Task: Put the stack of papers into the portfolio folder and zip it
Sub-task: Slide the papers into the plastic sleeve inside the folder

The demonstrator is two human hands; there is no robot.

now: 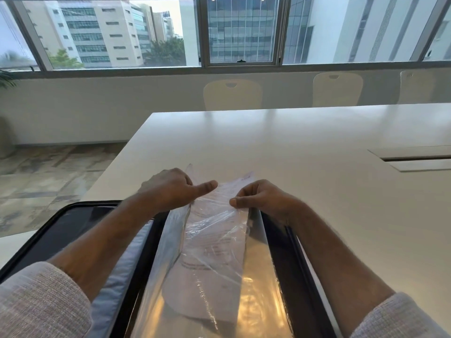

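A black portfolio folder (80, 223) lies unzipped and spread wide on the near edge of the white table (280, 147). Clear plastic sleeves (258, 289) stand up from its middle. A stack of printed papers (214, 242) sits partly inside one sleeve, its top edge sticking out. My left hand (170, 186) grips the sleeve's left edge, thumb stretched over the paper. My right hand (258, 196) pinches the top right of the papers and the sleeve. The papers' lower part shows blurred through the wrinkled plastic.
A cable hatch (412, 158) is set into the table at the right. Several cream chairs (231, 93) stand along the far side under the windows. Patterned floor (48, 172) lies left of the table edge.
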